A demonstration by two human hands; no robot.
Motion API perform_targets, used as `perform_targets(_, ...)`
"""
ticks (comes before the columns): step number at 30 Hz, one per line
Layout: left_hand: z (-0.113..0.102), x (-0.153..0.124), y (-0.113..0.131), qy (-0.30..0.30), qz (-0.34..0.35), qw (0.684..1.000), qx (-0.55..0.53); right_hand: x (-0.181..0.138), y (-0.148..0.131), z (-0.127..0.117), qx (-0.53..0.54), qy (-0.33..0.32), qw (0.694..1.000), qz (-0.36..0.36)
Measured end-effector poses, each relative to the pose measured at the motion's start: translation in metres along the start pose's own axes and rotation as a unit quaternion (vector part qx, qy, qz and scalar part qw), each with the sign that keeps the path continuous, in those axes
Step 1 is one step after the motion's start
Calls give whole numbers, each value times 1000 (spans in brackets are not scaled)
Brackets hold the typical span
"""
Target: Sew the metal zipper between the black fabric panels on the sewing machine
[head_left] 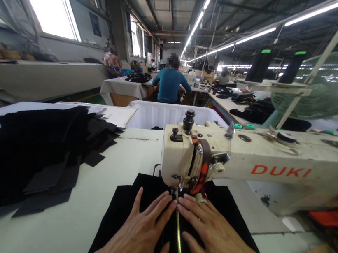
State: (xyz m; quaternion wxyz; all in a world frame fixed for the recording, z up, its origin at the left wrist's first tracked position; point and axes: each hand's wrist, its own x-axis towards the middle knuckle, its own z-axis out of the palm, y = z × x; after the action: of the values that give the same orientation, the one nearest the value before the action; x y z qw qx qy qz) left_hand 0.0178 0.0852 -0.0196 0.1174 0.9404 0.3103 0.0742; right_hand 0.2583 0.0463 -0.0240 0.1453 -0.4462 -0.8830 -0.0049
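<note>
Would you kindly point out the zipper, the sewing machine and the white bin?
zipper [179, 237], head view, on its teeth.
sewing machine [280, 166], head view, on its arm.
white bin [155, 114], head view, on its wall.

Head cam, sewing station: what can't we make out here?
- Needle: hidden behind the sewing machine head and both hands' fingertips.
- Black fabric near edge: covered by left hand and right hand, cut by the bottom edge.
- Zipper teeth: too small.
- Fan: cut by the right edge.
</note>
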Motion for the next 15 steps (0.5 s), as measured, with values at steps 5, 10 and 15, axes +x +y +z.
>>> perform_targets(5,4,1,-3,34,4,999,-2,2,0,-1,3,0,1000,2)
perform_targets(10,7,7,-8,29,1,999,19,7,2,0,12,-20,999,21)
perform_targets(15,2,1,0,18,-11,999,35,5,-13,-12,39,-52,997,52)
